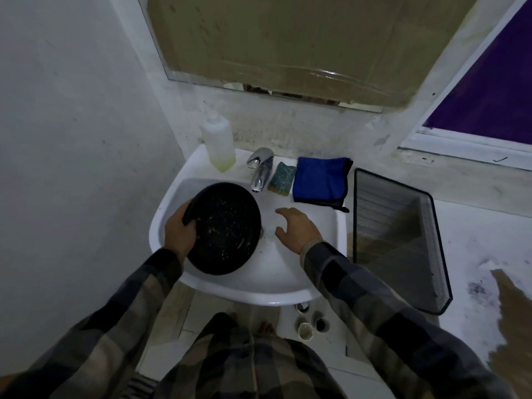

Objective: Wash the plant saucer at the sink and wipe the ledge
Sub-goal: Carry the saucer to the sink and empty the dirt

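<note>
Left hand is gripping the plant saucer by its left rim, fingers curling over the edge. The saucer is tilting above the sink basin, with grit speckling its inner face. Right hand is hovering just right of the saucer, fingers spread, holding nothing. Just beyond its fingertips the tap is standing; right of that, 1 sponge and 1 blue cloth are lying.

Judging: rinse is starting. The free hand should be opening the tap gently while the dirty face is angling under the spout, so soil is draining into the basin and not splashing over the rim.
</note>
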`<state>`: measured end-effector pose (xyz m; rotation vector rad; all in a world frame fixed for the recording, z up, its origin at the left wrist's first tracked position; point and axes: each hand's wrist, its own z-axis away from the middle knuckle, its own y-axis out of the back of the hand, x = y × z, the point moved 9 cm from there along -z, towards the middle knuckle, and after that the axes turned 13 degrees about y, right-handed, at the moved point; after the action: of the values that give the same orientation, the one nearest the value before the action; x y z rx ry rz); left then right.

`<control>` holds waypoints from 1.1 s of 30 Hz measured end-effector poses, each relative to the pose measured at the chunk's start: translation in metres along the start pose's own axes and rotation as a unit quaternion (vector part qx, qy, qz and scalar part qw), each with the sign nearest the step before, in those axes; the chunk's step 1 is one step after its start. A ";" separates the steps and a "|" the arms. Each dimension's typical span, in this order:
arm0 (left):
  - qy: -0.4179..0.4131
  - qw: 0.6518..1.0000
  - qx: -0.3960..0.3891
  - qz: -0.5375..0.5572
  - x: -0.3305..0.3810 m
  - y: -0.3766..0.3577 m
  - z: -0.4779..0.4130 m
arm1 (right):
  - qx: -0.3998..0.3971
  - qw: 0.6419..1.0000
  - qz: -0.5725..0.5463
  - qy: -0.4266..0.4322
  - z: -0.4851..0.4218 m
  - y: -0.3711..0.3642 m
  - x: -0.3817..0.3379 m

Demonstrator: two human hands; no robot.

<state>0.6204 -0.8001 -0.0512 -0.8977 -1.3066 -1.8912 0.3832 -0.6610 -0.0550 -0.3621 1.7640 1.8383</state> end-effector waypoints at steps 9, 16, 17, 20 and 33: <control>-0.291 0.934 -0.005 -0.207 0.036 -0.031 0.029 | 0.059 0.997 -0.035 0.026 -0.003 0.011 -0.011; -0.366 0.889 0.038 -0.272 0.032 -0.032 0.042 | 0.043 0.998 -0.040 0.008 0.006 -0.002 -0.001; -0.366 0.887 0.042 -0.279 0.032 -0.031 0.043 | 0.042 0.998 -0.037 0.006 0.007 -0.003 0.001; -0.390 0.872 0.032 -0.294 0.033 -0.033 0.043 | 0.046 0.998 -0.031 0.005 0.007 -0.003 0.001; -0.581 0.713 -0.031 -0.391 0.036 -0.042 0.075 | 0.051 0.886 -0.393 -0.242 0.020 -0.047 0.005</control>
<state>0.5781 -0.7217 -0.0222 -1.9727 -2.7151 -1.8937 0.4086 -0.6414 -0.0946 -0.4431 1.1139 1.1119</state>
